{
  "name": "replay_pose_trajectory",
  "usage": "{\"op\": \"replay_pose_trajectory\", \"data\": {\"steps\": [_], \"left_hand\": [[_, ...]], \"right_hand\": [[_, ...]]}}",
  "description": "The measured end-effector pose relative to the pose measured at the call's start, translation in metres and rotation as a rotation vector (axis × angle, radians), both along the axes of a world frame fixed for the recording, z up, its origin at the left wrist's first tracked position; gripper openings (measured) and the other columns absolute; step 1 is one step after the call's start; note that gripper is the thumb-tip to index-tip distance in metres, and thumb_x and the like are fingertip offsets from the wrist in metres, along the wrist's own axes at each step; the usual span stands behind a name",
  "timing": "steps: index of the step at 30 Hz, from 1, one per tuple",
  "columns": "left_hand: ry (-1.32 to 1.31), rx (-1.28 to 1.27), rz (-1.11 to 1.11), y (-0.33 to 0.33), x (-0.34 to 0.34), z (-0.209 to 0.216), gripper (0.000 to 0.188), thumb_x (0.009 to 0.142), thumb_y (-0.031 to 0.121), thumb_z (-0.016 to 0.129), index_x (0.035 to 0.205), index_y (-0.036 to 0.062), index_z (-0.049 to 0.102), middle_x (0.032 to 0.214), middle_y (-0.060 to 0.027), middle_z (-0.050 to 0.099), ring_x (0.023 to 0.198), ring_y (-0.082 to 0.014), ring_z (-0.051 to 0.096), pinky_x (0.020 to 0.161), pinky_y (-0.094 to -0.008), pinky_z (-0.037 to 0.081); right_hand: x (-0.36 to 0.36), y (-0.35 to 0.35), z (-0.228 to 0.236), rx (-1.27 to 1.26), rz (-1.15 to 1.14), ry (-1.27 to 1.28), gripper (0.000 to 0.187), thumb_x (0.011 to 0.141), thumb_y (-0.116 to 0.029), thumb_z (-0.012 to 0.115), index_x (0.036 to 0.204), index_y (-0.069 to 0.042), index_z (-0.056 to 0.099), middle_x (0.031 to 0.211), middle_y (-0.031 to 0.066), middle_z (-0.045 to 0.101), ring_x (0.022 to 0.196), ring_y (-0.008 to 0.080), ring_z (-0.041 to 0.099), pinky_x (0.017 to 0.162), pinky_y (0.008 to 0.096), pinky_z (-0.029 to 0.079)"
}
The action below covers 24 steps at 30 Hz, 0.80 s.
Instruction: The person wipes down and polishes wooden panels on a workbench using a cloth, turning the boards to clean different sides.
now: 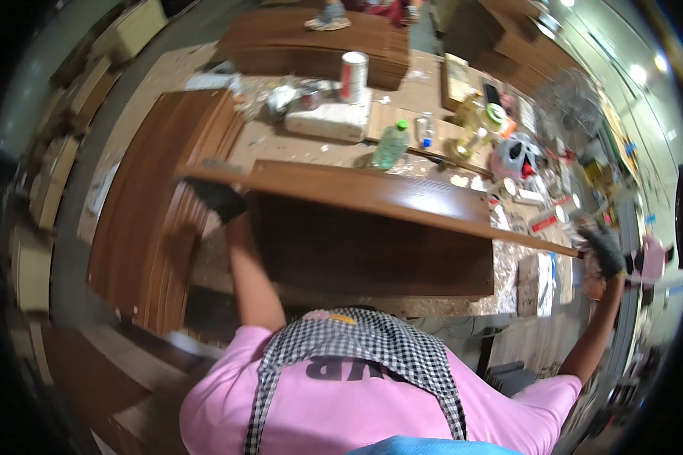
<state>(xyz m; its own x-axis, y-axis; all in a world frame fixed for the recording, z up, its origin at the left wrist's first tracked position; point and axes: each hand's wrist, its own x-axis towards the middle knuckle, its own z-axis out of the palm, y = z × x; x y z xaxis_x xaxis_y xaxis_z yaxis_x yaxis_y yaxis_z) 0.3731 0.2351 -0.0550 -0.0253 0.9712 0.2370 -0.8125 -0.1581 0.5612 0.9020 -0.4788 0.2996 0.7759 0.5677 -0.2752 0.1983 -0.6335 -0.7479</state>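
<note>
A long, thin brown wooden board (402,218) spans my two hands, seen nearly edge-on and sloping down to the right. My left hand (218,199), in a dark glove, is closed at its left end; some motion blur softens the fingers. At the opposite end, my gloved right hand (603,249) is closed around the board. Below the board, a wide dark-brown wooden panel (372,258) lies on the worktable, partly hidden by it. To the left of my left hand stands a brown wooden piece with moulded edges (148,189).
Across the table, a co-worker's gloved hand (328,17) rests on another brown wooden piece (311,47). Between us stand a white-and-red can (354,76), a white block (328,121) and a green-capped bottle (391,144). Bottles, cans and bags crowd the right; a fan (573,102) stands beyond.
</note>
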Motion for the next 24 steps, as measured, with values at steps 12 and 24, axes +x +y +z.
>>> {"op": "replay_pose_trajectory", "data": {"steps": [12,24], "left_hand": [[1.278,-0.151,0.616,-0.029,0.121,0.071,0.056,0.108,0.021,0.039,0.16,0.0059,0.023,0.105,-0.0219,0.071,0.09,-0.0387,0.069,0.073,-0.0487,0.055],[1.171,0.072,0.477,-0.051,0.152,0.103,0.057,0.107,0.049,0.037,0.12,0.0015,0.065,0.088,-0.0142,0.072,0.074,-0.0345,0.069,0.06,-0.0462,0.055]], "right_hand": [[-0.096,0.201,-0.042,0.012,0.302,-0.912,0.059,0.079,-0.023,0.081,0.132,-0.007,0.061,0.114,0.0166,0.07,0.107,0.0367,0.065,0.094,0.0441,0.049],[-0.331,0.58,-0.064,0.482,0.898,-1.137,0.021,0.092,-0.022,0.062,0.109,-0.01,0.066,0.101,0.012,0.07,0.094,0.0281,0.07,0.078,0.0441,0.055]]}}
